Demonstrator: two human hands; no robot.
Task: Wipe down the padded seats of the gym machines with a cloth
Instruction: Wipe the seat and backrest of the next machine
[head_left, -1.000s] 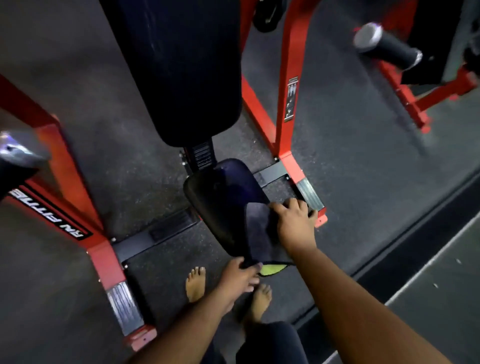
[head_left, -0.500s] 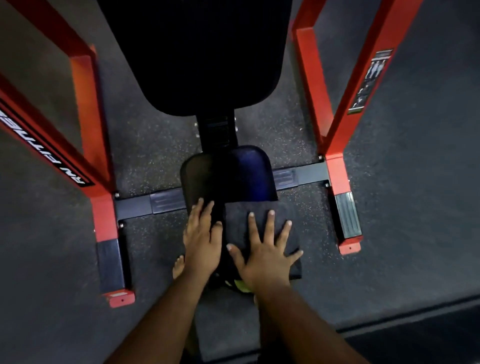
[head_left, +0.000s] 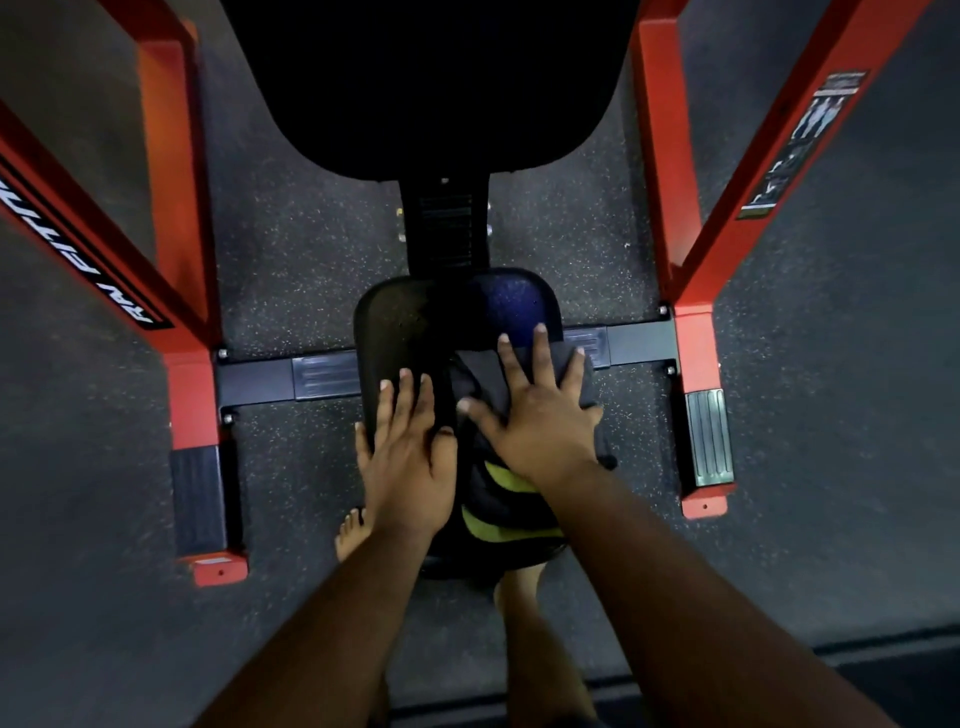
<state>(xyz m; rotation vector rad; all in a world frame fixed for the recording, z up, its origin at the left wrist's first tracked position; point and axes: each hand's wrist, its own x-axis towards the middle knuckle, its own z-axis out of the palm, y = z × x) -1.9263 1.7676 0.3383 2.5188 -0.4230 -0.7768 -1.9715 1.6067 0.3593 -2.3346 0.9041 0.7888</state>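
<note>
Seat pad (head_left: 415, 322): black, low between the red frame (head_left: 698, 249) uprights, below the backrest (head_left: 421, 78); cloth (head_left: 582, 384): dark, spread on the pad's right half; right hand (head_left: 535, 415): grip wide, fingers splayed flat, pressing the cloth; left hand (head_left: 410, 457): grip wide, fingers straight, resting on bare pad beside the cloth; floor (head_left: 831, 415): dark speckled rubber.

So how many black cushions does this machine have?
2. The small seat pad lies under both hands; the big back pad is above it, at the top edge. Others may be out of view.
</note>
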